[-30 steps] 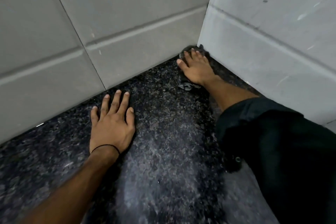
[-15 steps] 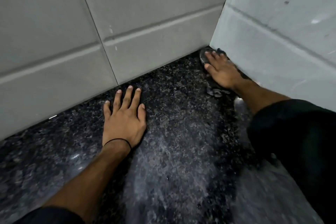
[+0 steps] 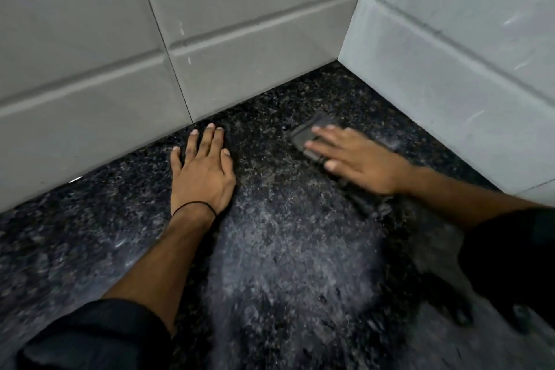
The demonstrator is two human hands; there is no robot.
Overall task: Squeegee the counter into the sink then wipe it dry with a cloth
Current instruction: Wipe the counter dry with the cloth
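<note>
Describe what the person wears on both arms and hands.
Both hands are bare, without gloves. The left hand has a thin black band round its wrist and a dark sleeve that ends high on the forearm. The right hand shows no wristband; its dark sleeve ends partway along the forearm.

Speckled black granite counter (image 3: pixel 285 249) with a glossy sheen, matt grey tiled walls (image 3: pixel 240 9), dark soft cloth (image 3: pixel 309 135).

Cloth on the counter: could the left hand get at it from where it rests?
Probably yes. The left hand lies flat on the counter with only bare stone between it and the cloth, though the right hand presses on it and covers part.
</note>
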